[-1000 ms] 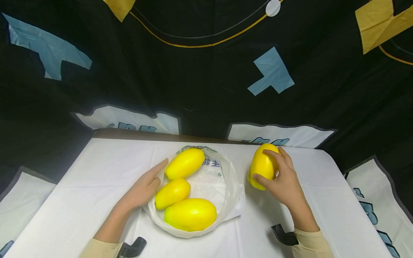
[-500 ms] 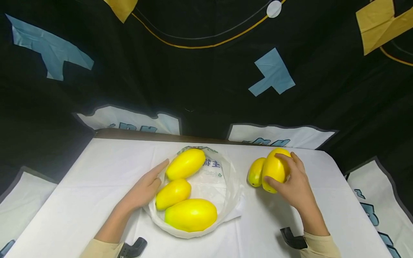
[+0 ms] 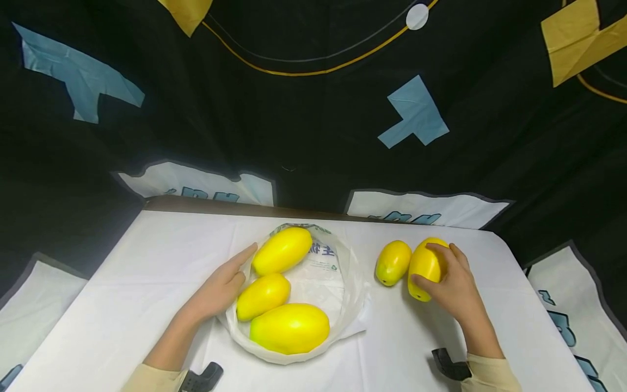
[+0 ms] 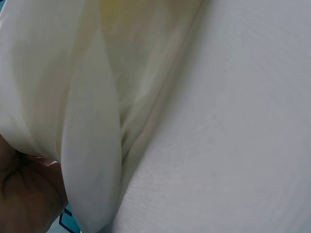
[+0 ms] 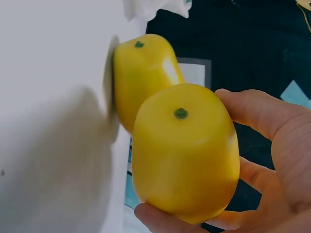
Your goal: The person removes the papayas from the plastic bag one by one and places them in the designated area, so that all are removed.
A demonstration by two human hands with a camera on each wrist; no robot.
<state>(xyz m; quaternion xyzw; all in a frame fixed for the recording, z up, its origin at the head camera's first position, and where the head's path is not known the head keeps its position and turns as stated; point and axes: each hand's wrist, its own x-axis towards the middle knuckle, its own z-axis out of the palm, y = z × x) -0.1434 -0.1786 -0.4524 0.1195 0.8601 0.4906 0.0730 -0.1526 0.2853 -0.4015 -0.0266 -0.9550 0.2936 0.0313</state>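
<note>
At the right of the table, my right hand (image 3: 455, 283) grips a smooth yellow oblong fruit (image 3: 426, 267) between thumb and fingers. In the right wrist view this fruit (image 5: 184, 155) shows a small green stem spot, and its shadow falls on the cloth beside it. Just left of it in the head view, a second yellow fruit (image 3: 393, 262) lies on the table. My left hand (image 3: 215, 288) holds the left rim of a white plastic bag (image 3: 350, 294), its index finger lying along the rim. The thumb is hidden. Three yellow fruits (image 3: 289, 328) lie inside the open bag.
A white cloth covers the table (image 3: 161, 250), whose dark back edge (image 3: 215, 204) meets a black patterned curtain (image 3: 313, 130). Black wrist mounts (image 3: 202, 377) sit at both sleeves. Bag folds (image 4: 92, 126) fill much of the left wrist view.
My right hand has moved right and slightly toward me with its fruit, away from the second fruit, which is now fully visible on the table. The left hand and bag stay put.
</note>
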